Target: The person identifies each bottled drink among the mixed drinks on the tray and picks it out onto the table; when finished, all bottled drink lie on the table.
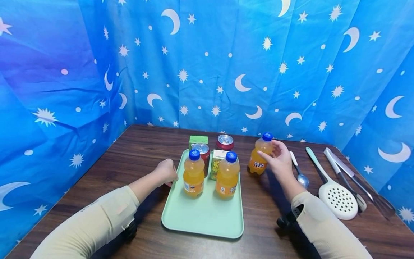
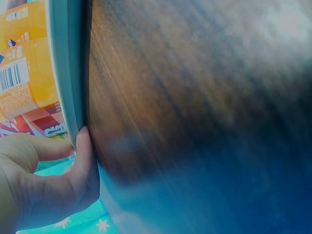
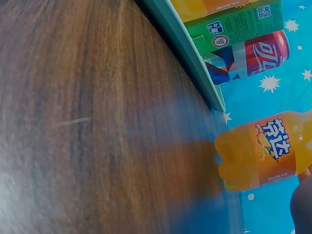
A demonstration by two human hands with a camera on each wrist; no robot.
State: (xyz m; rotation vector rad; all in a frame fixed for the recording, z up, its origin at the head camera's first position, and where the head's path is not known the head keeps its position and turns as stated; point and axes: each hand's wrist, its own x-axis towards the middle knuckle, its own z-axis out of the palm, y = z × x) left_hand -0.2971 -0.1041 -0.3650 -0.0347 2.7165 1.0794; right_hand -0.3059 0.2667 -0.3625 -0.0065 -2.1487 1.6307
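My left hand (image 1: 166, 170) pinches the left rim of a light green tray (image 1: 202, 225), thumb and finger on its edge in the left wrist view. Two orange soda bottles (image 1: 193, 178) with blue caps stand on the tray. Behind them are a red soda can (image 1: 204, 158), a yellow-green drink carton (image 1: 215, 167), a green carton (image 1: 198, 139) and another red can (image 1: 225, 143). Right of the tray, my right hand (image 1: 282, 158) grips a third orange soda bottle (image 1: 257, 160) around its upper part, nearly upright. The right wrist view shows that bottle's label (image 3: 273, 141) and base.
Kitchen tools lie at the right of the dark wooden table (image 1: 142, 144): a ladle (image 1: 303, 180), a pale slotted skimmer (image 1: 337, 198), a metal-and-grey turner (image 1: 350, 189) and another long-handled tool (image 1: 365, 187). A blue cloth (image 1: 207, 64) with moons and stars hangs around the table.
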